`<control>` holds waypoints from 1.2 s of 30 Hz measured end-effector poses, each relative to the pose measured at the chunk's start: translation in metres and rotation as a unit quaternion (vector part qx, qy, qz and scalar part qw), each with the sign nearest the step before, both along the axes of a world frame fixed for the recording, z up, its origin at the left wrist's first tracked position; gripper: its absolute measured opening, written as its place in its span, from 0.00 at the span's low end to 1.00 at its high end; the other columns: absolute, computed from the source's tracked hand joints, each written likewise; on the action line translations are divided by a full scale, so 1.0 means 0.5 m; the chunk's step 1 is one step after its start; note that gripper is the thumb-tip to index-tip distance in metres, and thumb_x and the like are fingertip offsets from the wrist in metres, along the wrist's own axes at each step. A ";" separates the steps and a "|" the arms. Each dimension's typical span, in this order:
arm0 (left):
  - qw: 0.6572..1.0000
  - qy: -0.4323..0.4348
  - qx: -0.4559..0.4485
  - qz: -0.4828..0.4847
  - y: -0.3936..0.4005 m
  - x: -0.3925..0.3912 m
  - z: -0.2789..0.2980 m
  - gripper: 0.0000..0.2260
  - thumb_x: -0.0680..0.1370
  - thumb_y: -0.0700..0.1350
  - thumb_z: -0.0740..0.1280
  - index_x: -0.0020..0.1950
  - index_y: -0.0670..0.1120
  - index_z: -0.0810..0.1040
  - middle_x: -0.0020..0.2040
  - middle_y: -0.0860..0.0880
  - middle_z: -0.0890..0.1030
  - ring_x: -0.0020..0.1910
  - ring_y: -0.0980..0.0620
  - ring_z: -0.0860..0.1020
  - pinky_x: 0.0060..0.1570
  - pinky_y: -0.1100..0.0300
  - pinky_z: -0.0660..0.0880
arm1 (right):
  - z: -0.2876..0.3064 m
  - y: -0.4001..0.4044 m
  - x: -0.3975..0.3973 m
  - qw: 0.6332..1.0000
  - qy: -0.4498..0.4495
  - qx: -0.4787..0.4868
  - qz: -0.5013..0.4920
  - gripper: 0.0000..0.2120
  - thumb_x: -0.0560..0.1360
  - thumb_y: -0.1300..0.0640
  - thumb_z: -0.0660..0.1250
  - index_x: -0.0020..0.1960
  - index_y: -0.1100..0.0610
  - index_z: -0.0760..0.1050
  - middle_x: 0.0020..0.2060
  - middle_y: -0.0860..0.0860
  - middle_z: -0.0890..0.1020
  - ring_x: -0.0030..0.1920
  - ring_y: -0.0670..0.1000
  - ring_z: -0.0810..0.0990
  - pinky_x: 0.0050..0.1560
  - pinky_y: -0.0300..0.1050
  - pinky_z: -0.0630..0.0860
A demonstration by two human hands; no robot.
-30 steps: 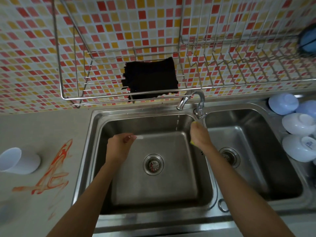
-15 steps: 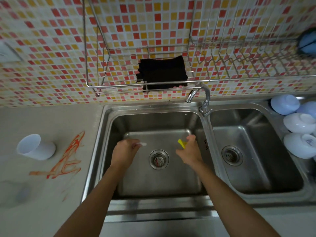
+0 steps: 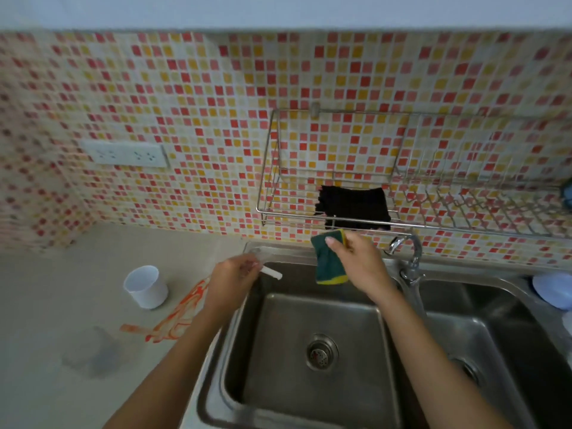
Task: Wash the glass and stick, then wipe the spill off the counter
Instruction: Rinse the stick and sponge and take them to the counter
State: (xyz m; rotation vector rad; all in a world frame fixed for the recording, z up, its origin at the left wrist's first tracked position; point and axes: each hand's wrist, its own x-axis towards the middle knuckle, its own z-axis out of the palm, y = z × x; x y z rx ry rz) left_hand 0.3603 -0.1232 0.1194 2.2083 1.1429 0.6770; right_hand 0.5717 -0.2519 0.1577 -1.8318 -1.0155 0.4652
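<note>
The left hand (image 3: 232, 275) reaches over the sink's (image 3: 247, 308) left rim, fingers curled round a white stick (image 3: 272, 272) that pokes out rightward past them. The right hand (image 3: 360, 264) is raised near the tap (image 3: 408, 252), thumb and fingers pinching a sponge (image 3: 328, 264) that hangs below the fingertips. The glass (image 3: 145, 286) lies on the counter (image 3: 62, 305), left of the left fingers, beside the orange spill (image 3: 176, 317).

Dim, soft, blurred wide-angle edges

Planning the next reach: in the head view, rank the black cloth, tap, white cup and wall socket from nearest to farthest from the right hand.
From the right hand:
1. Black cloth, just above on the wire rack.
2. Tap, to its right.
3. White cup, left on the counter.
4. Wall socket, far upper left.
</note>
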 end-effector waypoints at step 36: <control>0.991 0.116 0.022 0.057 0.434 -0.463 -0.072 0.09 0.77 0.41 0.69 0.55 0.41 0.83 0.50 0.42 0.84 0.48 0.44 0.81 0.51 0.56 0.74 | -0.251 0.469 -0.498 0.964 -0.041 -0.151 0.217 0.43 0.68 0.44 0.76 0.76 0.53 0.59 0.72 0.50 0.67 0.69 0.50 0.68 0.64 0.43 0.66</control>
